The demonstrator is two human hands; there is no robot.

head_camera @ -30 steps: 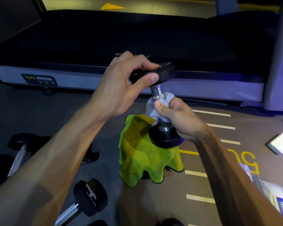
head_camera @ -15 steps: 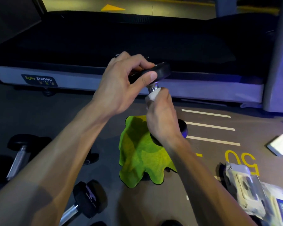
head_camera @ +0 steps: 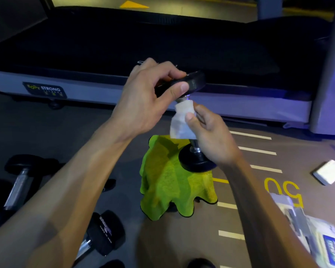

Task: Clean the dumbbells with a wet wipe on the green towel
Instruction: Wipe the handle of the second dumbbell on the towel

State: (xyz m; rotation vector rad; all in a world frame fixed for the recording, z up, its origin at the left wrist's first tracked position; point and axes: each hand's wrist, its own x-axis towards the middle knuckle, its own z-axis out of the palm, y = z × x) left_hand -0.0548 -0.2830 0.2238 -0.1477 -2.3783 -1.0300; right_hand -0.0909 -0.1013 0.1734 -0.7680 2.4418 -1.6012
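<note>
Now the left hand [head_camera: 143, 101] pinches the top head of the dumbbell [head_camera: 191, 82], standing it end-up over the green towel [head_camera: 168, 182], while the right hand [head_camera: 209, 132] pinches the wet wipe [head_camera: 182, 120] round the handle. Best to grip the head firm, twisting the wipe full circle below the fingertips.

Treadmill [head_camera: 124, 93] label: "STRONG"; floor [head_camera: 259, 190] marking: "50".

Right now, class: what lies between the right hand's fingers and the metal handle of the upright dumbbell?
In the head view, the white wet wipe is wrapped round the dumbbell handle, under the right hand.
</note>
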